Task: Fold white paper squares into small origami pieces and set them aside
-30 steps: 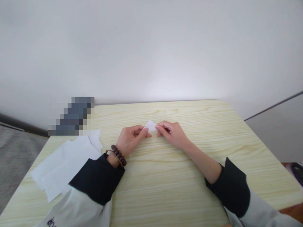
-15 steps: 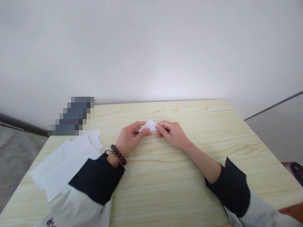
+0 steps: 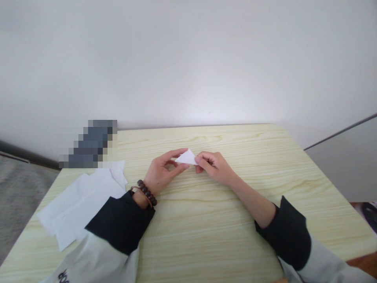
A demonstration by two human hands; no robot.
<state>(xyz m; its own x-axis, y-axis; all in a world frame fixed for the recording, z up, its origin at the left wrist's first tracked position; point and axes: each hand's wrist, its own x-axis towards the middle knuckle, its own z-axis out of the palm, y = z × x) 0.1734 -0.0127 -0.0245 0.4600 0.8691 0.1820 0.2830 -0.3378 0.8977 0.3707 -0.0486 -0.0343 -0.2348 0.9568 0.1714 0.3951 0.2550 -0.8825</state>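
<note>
Paper triangle (image 3: pixel 186 158) shows more fully now the left hand (image 3: pixel 161 172) has spread its fingers, while the right hand (image 3: pixel 216 167), pinching one corner, seemingly keeps control.

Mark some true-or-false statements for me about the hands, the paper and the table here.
1. The right hand pinches the paper. True.
2. The paper is round. False: it looks triangular.
3. White sheets lie on the left of the table. True.
4. The beads are worn on the right. False: they are on the left.
5. Both cuffs are black. True.
</note>
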